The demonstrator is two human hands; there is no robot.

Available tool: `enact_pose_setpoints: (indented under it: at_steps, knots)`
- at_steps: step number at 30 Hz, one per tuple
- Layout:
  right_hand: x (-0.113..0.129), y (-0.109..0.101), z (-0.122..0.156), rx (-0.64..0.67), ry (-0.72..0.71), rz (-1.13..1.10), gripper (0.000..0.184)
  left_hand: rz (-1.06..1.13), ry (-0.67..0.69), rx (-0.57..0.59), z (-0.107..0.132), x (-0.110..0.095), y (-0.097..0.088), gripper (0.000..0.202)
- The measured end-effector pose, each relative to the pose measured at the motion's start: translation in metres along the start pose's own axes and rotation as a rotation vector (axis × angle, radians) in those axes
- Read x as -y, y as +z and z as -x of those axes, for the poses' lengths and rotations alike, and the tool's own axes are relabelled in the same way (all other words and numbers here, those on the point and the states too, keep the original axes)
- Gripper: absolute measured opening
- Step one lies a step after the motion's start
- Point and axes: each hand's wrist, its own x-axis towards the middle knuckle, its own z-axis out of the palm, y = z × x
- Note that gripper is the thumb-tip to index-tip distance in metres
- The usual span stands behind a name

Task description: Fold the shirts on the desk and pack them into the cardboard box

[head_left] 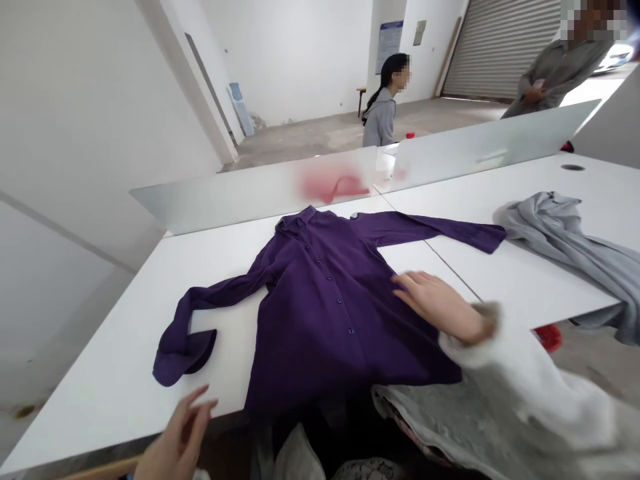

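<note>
A purple button-up shirt (pixel 320 307) lies front side up on the white table (pixel 225 393), its collar toward the divider. One sleeve stretches out to the right; the other bends down on the left, its cuff end (pixel 183 357) folded over. My right hand (pixel 440 303) is over the shirt's right side edge, fingers extended, holding nothing; whether it touches the cloth I cannot tell. Low on the left, my left hand (pixel 180 437) is by the table's front edge, fingers apart and holding nothing, just below the folded cuff.
A grey garment (pixel 555 227) lies bunched on the right of the table and hangs over its edge. A frosted divider (pixel 240 193) runs along the back. Behind it are a seated person (pixel 383 117) and a standing person (pixel 560 73). A red object (pixel 549 338) shows below the table.
</note>
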Motion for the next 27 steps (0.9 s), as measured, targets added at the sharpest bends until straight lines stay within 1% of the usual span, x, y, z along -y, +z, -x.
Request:
enact_pose_setpoints:
  at_steps: [1, 2, 3, 4, 5, 6, 7, 8, 10, 12, 14, 16, 18, 21, 23, 24, 26, 27]
  knots:
    - [0.010, -0.001, -0.040, 0.012, -0.098, -0.016, 0.027, -0.020, 0.049, -0.015, -0.019, -0.014, -0.006, 0.045]
    - [0.021, 0.004, -0.081, 0.036, -0.190, -0.049, 0.029, -0.113, 0.135, -0.032, -0.041, -0.029, -0.007, 0.045]
    - [0.033, 0.014, -0.122, 0.073, -0.261, -0.096, 0.031, -0.202, 0.226, -0.038, -0.064, -0.045, -0.003, 0.045]
    - [0.046, 0.027, -0.161, 0.125, -0.292, -0.152, 0.032, -0.287, 0.314, -0.026, -0.086, -0.060, 0.003, 0.044]
    - [0.058, 0.043, -0.197, 0.181, -0.265, -0.209, 0.032, -0.369, 0.386, -0.010, -0.107, -0.074, 0.012, 0.042]
    - [0.068, 0.059, -0.229, 0.212, -0.186, -0.260, 0.031, -0.436, 0.461, 0.018, -0.127, -0.086, 0.022, 0.038]
    - [0.077, 0.074, -0.257, 0.209, -0.146, -0.276, 0.031, -0.481, 0.528, 0.044, -0.143, -0.097, 0.032, 0.035]
    - [0.085, 0.088, -0.281, 0.198, -0.098, -0.294, 0.033, -0.506, 0.563, 0.056, -0.157, -0.104, 0.040, 0.033]
    - [0.094, 0.111, -0.320, 0.149, -0.022, -0.315, 0.039, -0.535, 0.601, 0.066, -0.180, -0.113, 0.052, 0.034]
    - [0.096, 0.127, -0.347, 0.115, 0.056, -0.342, 0.045, -0.557, 0.602, 0.064, -0.199, -0.115, 0.056, 0.034]
    - [0.089, 0.141, -0.366, 0.102, 0.137, -0.368, 0.041, -0.578, 0.593, 0.068, -0.218, -0.115, 0.053, 0.033]
    - [0.075, 0.152, -0.381, 0.095, 0.220, -0.388, 0.035, -0.595, 0.563, 0.074, -0.237, -0.115, 0.046, 0.033]
    - [0.057, 0.162, -0.391, 0.090, 0.297, -0.403, 0.032, -0.611, 0.513, 0.081, -0.255, -0.115, 0.038, 0.034]
    - [0.034, 0.175, -0.397, 0.102, 0.360, -0.430, 0.030, -0.635, 0.417, 0.094, -0.274, -0.113, 0.033, 0.035]
    - [0.023, 0.183, -0.396, 0.111, 0.358, -0.456, 0.028, -0.653, 0.348, 0.105, -0.277, -0.107, 0.033, 0.036]
    - [0.020, 0.185, -0.396, 0.116, 0.346, -0.471, 0.028, -0.662, 0.314, 0.111, -0.275, -0.102, 0.032, 0.037]
    - [0.015, 0.189, -0.397, 0.133, 0.311, -0.499, 0.026, -0.679, 0.242, 0.136, -0.265, -0.088, 0.029, 0.035]
    - [0.013, 0.190, -0.398, 0.145, 0.295, -0.510, 0.025, -0.688, 0.207, 0.170, -0.258, -0.078, 0.025, 0.035]
